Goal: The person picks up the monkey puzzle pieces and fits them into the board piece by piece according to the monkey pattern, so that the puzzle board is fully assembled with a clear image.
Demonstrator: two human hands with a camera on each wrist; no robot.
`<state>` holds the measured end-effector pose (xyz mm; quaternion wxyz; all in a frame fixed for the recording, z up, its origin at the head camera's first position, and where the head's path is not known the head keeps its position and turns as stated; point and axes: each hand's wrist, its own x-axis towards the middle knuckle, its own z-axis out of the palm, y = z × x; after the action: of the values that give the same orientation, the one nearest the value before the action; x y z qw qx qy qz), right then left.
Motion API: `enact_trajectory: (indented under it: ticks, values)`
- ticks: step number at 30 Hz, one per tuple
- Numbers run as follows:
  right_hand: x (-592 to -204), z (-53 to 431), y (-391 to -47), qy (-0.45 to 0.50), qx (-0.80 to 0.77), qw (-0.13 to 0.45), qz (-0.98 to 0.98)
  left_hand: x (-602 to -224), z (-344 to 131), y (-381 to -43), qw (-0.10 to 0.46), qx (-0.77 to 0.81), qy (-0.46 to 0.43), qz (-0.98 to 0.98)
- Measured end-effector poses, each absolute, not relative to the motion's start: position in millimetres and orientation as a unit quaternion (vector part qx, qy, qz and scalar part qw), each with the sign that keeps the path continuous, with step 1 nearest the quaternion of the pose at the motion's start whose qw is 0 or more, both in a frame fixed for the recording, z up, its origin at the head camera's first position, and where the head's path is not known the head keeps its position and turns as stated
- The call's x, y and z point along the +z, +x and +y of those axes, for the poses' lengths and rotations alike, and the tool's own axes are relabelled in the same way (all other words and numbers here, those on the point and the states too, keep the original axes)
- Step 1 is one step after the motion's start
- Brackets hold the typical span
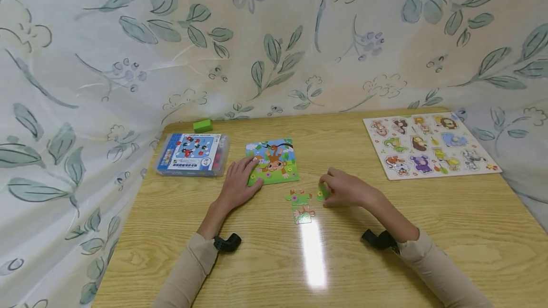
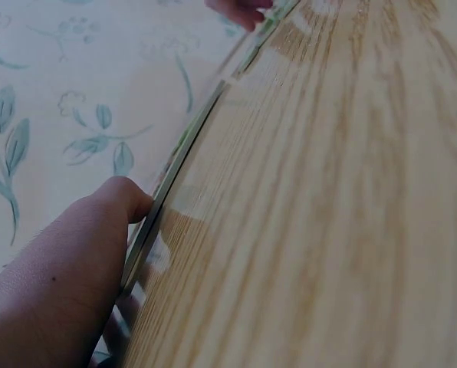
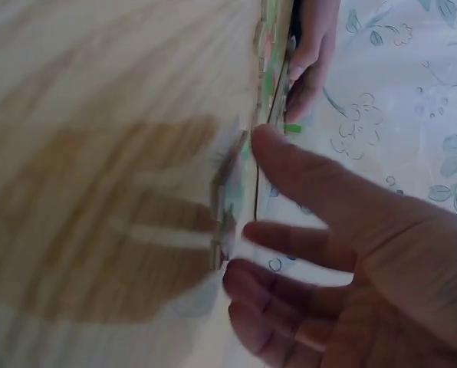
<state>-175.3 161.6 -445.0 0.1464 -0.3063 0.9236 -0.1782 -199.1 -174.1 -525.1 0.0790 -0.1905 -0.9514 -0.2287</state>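
Observation:
My left hand (image 1: 239,182) rests at the left side of a square monkey puzzle picture (image 1: 280,175), its fingers extended over the left edge. In the left wrist view, the thumb (image 2: 121,198) touches the picture's edge. My right hand (image 1: 348,189) pinches a green puzzle piece (image 1: 323,192) just above the table, between thumb and fingers. The right wrist view shows this piece (image 3: 230,172) edge-on and slightly tilted. Left of it, a green puzzle piece with a pink flower (image 1: 299,198) lies against a monkey-patterned piece (image 1: 303,214).
A clear plastic box with a molecule-model label (image 1: 190,153) stands at the table's left, a green block (image 1: 202,126) behind it. An animal peg puzzle board (image 1: 428,144) lies at the right. Floral cloth (image 1: 274,51) hangs behind the wooden table (image 1: 239,270).

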Motion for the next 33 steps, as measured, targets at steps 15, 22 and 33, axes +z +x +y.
enact_trajectory:
  ticks: [15,22,33]
  values:
    - [-453.7,165.6,-179.1,-0.312,-0.179,0.143,0.922,-525.2,-174.8,-198.2,0.089,-0.226,-0.195,-0.95]
    - [-458.5,166.7,-183.6,-0.314,-0.179,0.149,0.92,-525.6,-174.2,-197.9,0.089,-0.228,-0.195,-0.95]
    - [-458.8,165.5,-186.0,-0.285,-0.251,0.226,0.897,-524.2,-173.8,-197.7,0.087,-0.23,-0.193,-0.95]
